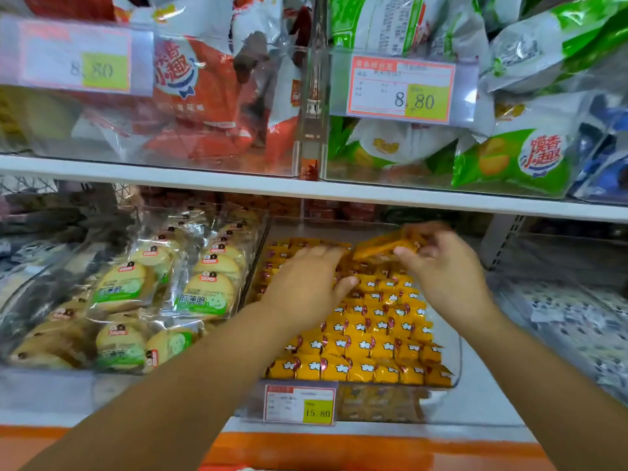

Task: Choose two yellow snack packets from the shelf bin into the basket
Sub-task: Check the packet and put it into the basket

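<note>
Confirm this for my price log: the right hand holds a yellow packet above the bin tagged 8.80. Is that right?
Not quite. In the head view the right hand holds a yellow packet above the bin, but that bin's price tag reads 15.80; an 8.80 tag hangs on the shelf above.

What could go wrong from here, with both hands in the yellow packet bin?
The right hand pinches a lifted packet in its fingertips, blurred here; it may slip back into the clear bin, or be more than one packet. The left hand lies flat on the packed rows; pulling it back could scatter neighbours. No basket is in view, so the drop needs a turn from the shelf.
</note>
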### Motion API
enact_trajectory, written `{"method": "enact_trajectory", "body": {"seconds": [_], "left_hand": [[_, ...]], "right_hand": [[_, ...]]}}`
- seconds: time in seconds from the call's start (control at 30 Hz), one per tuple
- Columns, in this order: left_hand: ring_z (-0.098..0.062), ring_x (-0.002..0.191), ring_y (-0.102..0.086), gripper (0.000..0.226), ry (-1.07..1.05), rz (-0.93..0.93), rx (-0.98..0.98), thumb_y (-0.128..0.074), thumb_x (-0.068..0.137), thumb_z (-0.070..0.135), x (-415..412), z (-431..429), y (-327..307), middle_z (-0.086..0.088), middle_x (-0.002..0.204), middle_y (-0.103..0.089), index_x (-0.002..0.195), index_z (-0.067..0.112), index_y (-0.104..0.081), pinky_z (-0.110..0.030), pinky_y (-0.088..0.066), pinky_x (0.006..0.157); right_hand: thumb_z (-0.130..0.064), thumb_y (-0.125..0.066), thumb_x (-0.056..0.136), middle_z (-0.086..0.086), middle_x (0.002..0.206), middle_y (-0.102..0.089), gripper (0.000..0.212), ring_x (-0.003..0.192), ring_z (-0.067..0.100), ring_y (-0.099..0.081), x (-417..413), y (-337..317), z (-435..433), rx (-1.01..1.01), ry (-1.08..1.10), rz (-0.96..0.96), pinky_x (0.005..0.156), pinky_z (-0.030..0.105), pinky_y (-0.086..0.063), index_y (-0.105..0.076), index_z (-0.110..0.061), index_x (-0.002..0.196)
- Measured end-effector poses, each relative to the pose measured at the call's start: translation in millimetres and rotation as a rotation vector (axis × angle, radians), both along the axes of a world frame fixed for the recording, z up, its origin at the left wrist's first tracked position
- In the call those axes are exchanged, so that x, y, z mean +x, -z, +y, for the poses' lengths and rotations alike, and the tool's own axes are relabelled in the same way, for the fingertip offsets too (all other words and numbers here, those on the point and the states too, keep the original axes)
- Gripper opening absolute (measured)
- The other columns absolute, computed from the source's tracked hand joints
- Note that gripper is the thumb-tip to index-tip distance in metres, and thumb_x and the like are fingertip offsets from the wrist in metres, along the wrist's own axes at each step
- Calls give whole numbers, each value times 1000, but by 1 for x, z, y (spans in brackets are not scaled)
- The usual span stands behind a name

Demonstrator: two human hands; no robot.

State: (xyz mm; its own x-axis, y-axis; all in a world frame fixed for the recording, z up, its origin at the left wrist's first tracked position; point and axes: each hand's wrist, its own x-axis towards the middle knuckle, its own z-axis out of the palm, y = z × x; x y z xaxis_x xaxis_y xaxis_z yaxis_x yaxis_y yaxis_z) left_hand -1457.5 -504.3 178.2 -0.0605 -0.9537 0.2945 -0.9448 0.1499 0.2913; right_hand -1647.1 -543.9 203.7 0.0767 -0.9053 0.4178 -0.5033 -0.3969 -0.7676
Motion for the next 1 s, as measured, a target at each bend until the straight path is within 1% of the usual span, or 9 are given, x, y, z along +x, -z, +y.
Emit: {"method": "enact_trajectory", "body": {"seconds": [0.13, 0.2, 0.27, 0.43, 0.53, 0.63, 0.73, 0.83, 1.0], "left_hand": [[-29, 149, -21, 61, 10, -195, 139, -31, 103, 54, 0, -41, 10, -5, 163, -24, 155, 24, -24, -45, -18, 121], [-26, 153, -8, 62, 1, -206, 205, -23, 103, 55, 5, -51, 23, -3, 167, -11, 157, 24, -19, -47, -7, 124], [-24, 154, -4, 63, -23, -203, 203, -19, 103, 56, 8, -57, 34, -1, 167, -6, 158, 25, -16, -46, -4, 123], [-21, 154, -2, 63, -33, -170, 181, -18, 102, 56, 8, -61, 41, 1, 167, -5, 158, 27, -14, -44, -3, 122], [-21, 154, -2, 61, -34, -171, 190, -18, 103, 55, 7, -61, 41, 1, 167, -5, 158, 28, -15, -44, -3, 122], [-21, 154, -2, 60, -32, -174, 192, -18, 103, 54, 8, -62, 41, 1, 167, -5, 157, 28, -16, -45, -3, 122], [-21, 154, -3, 60, -32, -172, 192, -19, 103, 54, 7, -63, 42, 1, 167, -6, 157, 29, -17, -45, -4, 122], [-20, 154, -3, 59, -32, -161, 181, -20, 103, 53, 7, -63, 43, 2, 167, -7, 157, 29, -19, -44, -3, 122], [-22, 153, -6, 56, -21, -112, 173, -26, 104, 51, 8, -59, 36, 1, 167, -12, 155, 29, -24, -44, -5, 122]], "right_hand": [[-28, -64, 96, 17, 118, -65, 35, 107, 36, -62, 14, -7, -57, -59, 73, 399, 88, 43, -50, -59, -12, 128], [-25, -65, 95, 17, 131, -60, 39, 119, 31, -57, 18, -4, -83, -54, 47, 517, 95, 37, -45, -58, -11, 131], [-21, -70, 91, 9, 133, -60, 37, 119, 22, -55, 27, 2, -102, -15, -19, 536, 87, 25, -37, -63, -16, 127], [-22, -84, 77, 0, 104, -61, 34, 97, 14, -53, 41, 11, -133, -3, -118, 687, 75, 23, -32, -71, -15, 107], [-24, -86, 75, -2, 97, -54, 36, 91, 12, -48, 43, 11, -142, -3, -141, 748, 73, 25, -34, -70, -14, 105], [-18, -81, 81, -4, 92, -63, 20, 80, 5, -54, 46, 13, -148, 23, -231, 774, 64, 18, -39, -75, -15, 100], [-7, -70, 89, -3, 93, -70, 17, 73, -6, -53, 47, 15, -149, 66, -296, 794, 76, 17, -47, -77, -14, 103], [-6, -62, 95, 6, 110, -73, 21, 81, 4, -57, 46, 14, -145, 100, -302, 805, 81, 24, -44, -75, -14, 109], [-15, -45, 104, 1, 136, -60, 32, 120, 17, -55, 43, 15, -121, 88, -253, 779, 89, 25, -37, -63, -22, 130]]}}
